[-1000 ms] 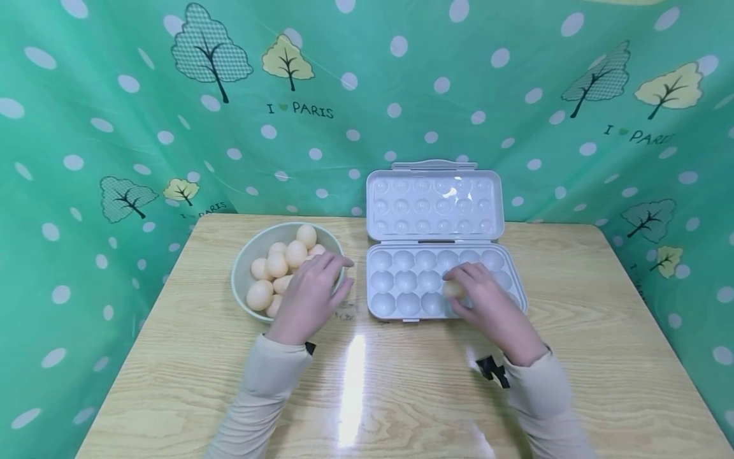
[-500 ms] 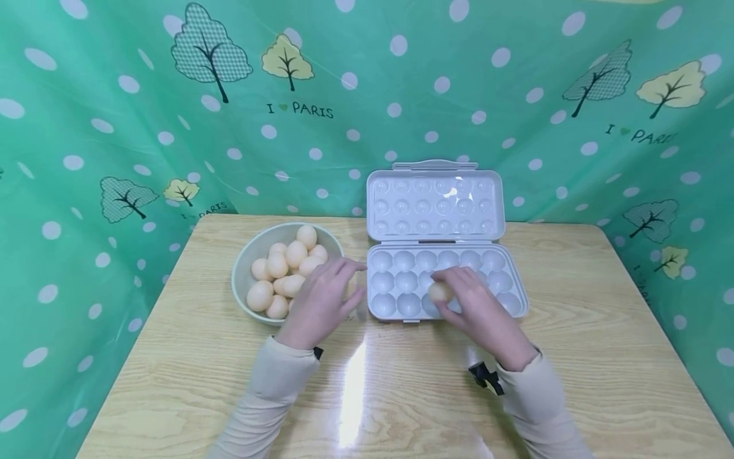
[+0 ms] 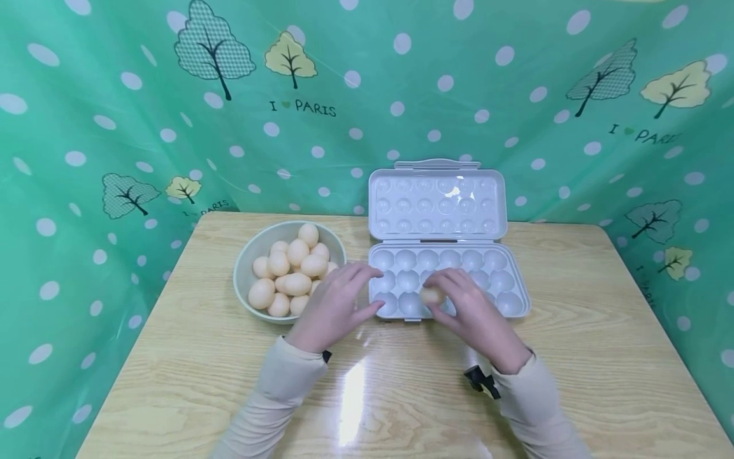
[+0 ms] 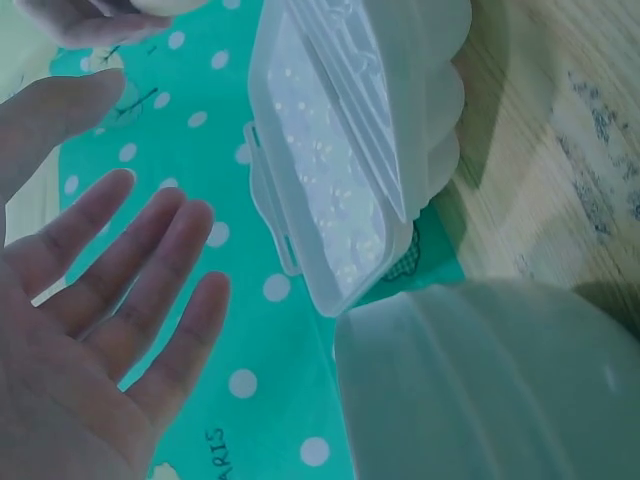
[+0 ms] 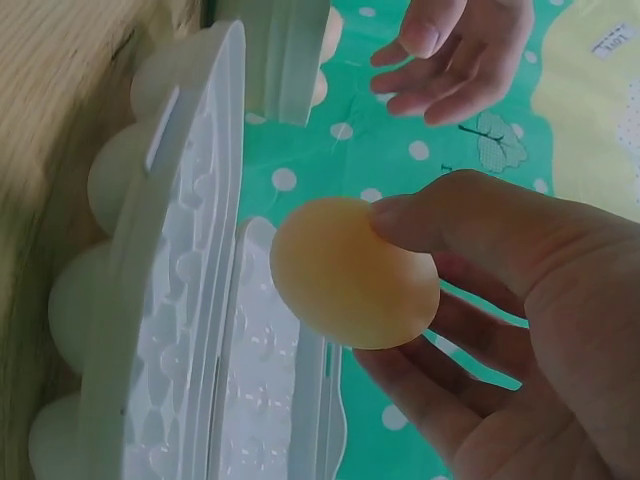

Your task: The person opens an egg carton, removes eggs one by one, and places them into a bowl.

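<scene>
My right hand (image 3: 467,312) pinches an egg (image 5: 350,272) between thumb and fingertips, above the front rows of the egg box (image 3: 520,299). Seen from the right wrist, the egg is held clear of the box. The box's cups that show hold no eggs, and its dimpled lid (image 3: 437,204) stands up at the back. My left hand (image 3: 335,306) hovers between the bowl and the box's left edge. Its fingers (image 4: 140,300) are spread and the palm holds nothing. The pale green bowl (image 3: 243,299) at left contains several eggs (image 3: 298,284), partly hidden behind the left hand.
Both the bowl and the box stand on a light wooden table (image 3: 189,370). A green dotted curtain (image 3: 321,153) hangs behind the table and along its sides. Light glares off the table between the forearms.
My right hand has shifted left over the egg box with the egg in its grip. The left hand has moved right, away from the bowl toward the box, uncovering more eggs.
</scene>
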A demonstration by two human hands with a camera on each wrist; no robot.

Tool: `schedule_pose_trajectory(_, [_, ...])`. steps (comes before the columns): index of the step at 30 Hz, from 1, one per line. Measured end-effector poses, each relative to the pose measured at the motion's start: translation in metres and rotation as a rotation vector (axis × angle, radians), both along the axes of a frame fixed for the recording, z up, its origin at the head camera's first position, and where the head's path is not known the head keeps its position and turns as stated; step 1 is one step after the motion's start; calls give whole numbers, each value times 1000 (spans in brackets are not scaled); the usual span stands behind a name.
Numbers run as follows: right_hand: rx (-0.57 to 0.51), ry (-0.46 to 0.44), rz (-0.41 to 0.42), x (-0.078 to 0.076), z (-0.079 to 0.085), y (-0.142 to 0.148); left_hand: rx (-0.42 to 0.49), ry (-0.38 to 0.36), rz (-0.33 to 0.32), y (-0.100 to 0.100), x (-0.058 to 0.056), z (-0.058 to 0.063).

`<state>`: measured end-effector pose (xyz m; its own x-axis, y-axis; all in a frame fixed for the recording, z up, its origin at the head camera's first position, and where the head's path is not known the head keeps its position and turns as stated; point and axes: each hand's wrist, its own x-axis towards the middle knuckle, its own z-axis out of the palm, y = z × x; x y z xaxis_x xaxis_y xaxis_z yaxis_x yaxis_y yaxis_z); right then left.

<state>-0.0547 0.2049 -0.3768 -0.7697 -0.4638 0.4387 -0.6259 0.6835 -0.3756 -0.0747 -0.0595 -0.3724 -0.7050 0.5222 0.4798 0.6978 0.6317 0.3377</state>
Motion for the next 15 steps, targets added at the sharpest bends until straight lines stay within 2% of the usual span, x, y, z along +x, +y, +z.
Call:
schedule_pose_trajectory(6, [-49, 8, 56, 1, -1, -4, 6, 19, -26, 4, 2, 0])
schedule_pose_trajectory(15, [-77, 14, 67, 3, 0, -9, 3, 33, -44, 9, 4, -1])
